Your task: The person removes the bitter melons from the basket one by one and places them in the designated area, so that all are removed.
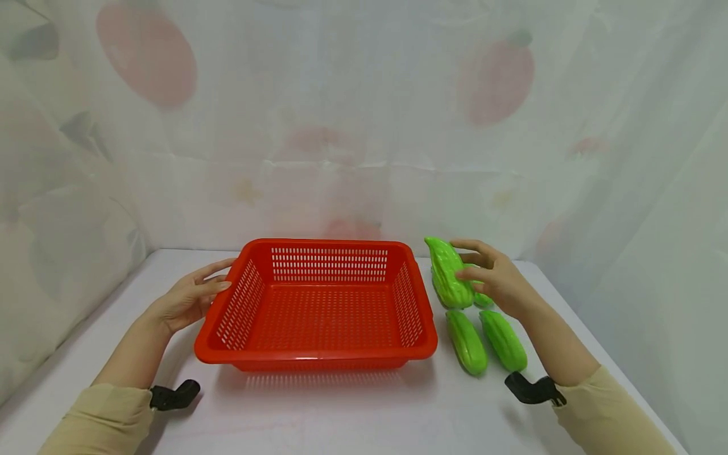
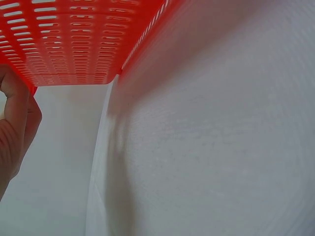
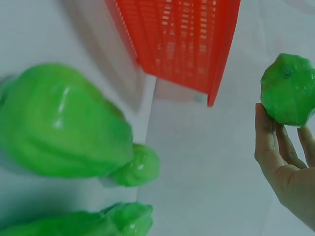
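A red plastic basket [image 1: 318, 356] with slotted walls stands in the middle of the white table, its inside bare. At its left rim my left hand [image 1: 184, 300] grips the edge with thumb and fingers; the left wrist view shows these fingers [image 2: 19, 105] against the outer wall. To the basket's right, my right hand [image 1: 500, 281] holds a bumpy green bitter melon [image 1: 449, 272], its pointed end up and leaning left. Seen in the right wrist view, that melon [image 3: 288, 91] is raised above the others, between thumb and fingers.
Below the right hand lie more ridged green gourds, one [image 1: 466, 341] close to the basket and another [image 1: 503, 341] further right. One more [image 1: 483, 299] is partly hidden behind the held melon. A fruit-printed curtain [image 1: 330, 189] hangs behind the table.
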A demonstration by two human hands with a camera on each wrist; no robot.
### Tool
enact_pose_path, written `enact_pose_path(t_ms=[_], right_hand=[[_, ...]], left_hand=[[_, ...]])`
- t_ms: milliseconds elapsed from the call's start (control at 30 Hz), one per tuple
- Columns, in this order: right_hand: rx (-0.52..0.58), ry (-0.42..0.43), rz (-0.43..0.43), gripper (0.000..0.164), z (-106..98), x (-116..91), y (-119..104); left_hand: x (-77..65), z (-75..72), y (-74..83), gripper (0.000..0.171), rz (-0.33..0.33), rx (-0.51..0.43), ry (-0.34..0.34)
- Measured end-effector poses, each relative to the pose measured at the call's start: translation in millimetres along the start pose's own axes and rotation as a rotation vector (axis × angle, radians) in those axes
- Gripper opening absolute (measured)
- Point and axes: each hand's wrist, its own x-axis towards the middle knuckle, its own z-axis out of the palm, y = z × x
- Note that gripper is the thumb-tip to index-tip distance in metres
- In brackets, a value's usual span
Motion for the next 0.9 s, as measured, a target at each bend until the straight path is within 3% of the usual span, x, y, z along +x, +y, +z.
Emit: enact_pose_path(t_ms=[467,900], right_hand=[[-0.066,-0.011,-0.004,0.060,-36,-6,18],[-0.069,-0.093,-0.027,0.060,-72,-11,27]], left_hand=[[0.0,0.2,-0.1,0.041,-0.002,0.008,0.008],[1.0,-1.7,-0.9,0.041,0.005,0.029,0.004]])
